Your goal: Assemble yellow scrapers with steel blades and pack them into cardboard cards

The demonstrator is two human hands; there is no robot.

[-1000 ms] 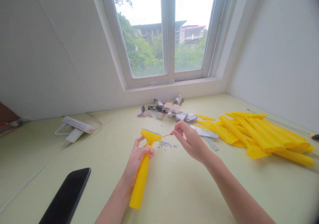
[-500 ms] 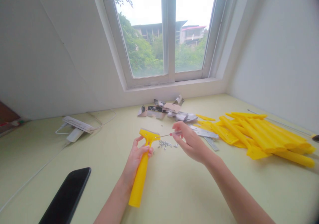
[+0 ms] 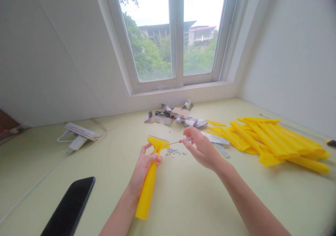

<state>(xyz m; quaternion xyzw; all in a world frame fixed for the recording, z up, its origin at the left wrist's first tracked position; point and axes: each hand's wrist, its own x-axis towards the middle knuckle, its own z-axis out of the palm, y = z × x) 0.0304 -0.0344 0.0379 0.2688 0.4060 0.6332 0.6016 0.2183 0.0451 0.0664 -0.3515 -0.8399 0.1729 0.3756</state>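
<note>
A yellow scraper [image 3: 148, 190] with a round handle and a flared head lies tilted in my left hand [image 3: 144, 166], its head pointing away from me. My left fingers are closed around its neck, just below the head. A pale strip shows along the head's far edge, and two small screws sit in its face. My right hand [image 3: 201, 147] pinches a thin screwdriver [image 3: 183, 140] whose shaft reaches left to the screw on the head's right side. Small metal nuts and screws [image 3: 175, 152] lie scattered on the table between the hands.
Several yellow scraper parts [image 3: 278, 138] are piled at the right. Metal blades [image 3: 216, 138] and torn card packaging [image 3: 162, 116] lie toward the window. On the left are a black phone [image 3: 69, 206] and a white power strip [image 3: 81, 131] with cables.
The screwdriver's tip stays at the right screw while my right fingers shift slightly around its handle. My left hand and the scraper barely move; the whole view drifts a little.
</note>
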